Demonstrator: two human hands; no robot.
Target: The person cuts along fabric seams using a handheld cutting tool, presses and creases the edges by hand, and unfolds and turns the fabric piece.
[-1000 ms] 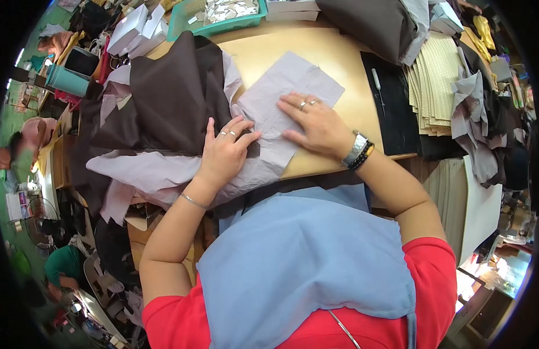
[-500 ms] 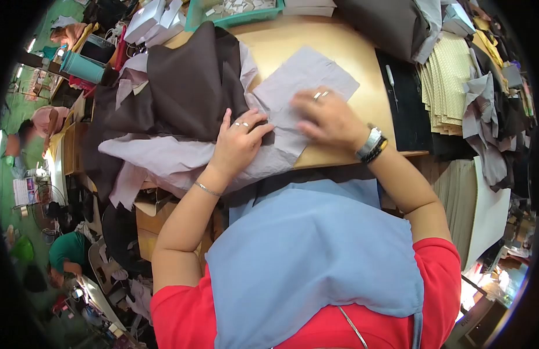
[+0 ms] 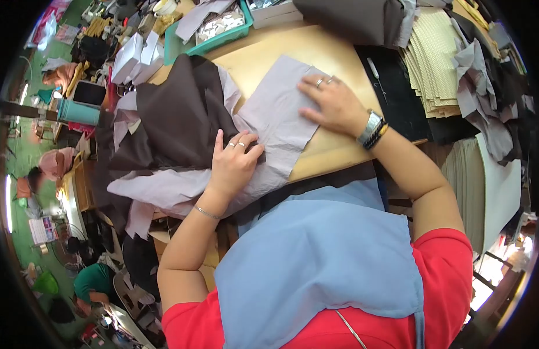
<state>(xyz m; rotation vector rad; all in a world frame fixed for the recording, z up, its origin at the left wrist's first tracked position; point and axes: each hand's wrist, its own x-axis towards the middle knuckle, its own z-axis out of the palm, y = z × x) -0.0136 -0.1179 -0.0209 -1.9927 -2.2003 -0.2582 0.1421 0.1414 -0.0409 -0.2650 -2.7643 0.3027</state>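
Dark brown fabric (image 3: pixel 179 107) with a pale grey-mauve underside lies bunched on the left of the wooden tabletop. From it a grey-mauve flap (image 3: pixel 284 96) stretches flat to the right, lightly creased. My left hand (image 3: pixel 234 166) presses down where the brown folds meet this flap, fingers apart, with rings on it. Over the flap's right edge rests my right hand (image 3: pixel 337 109), its fingers slightly bent and spread, thumb apart. Neither hand visibly grips anything. The side of the flap under my left fingers is partly hidden.
A teal tray (image 3: pixel 217 41) of small white pieces stands at the back. More brown fabric (image 3: pixel 357 17) is heaped beyond. On the right lie a black mat (image 3: pixel 394 87) with a white-handled tool (image 3: pixel 372 68) and a stack of cream sheets (image 3: pixel 432 64). Other people sit far left.
My right hand has moved a little up and right across the grey flap, toward its right edge. My left hand stays on the fabric. The camera view has shifted.
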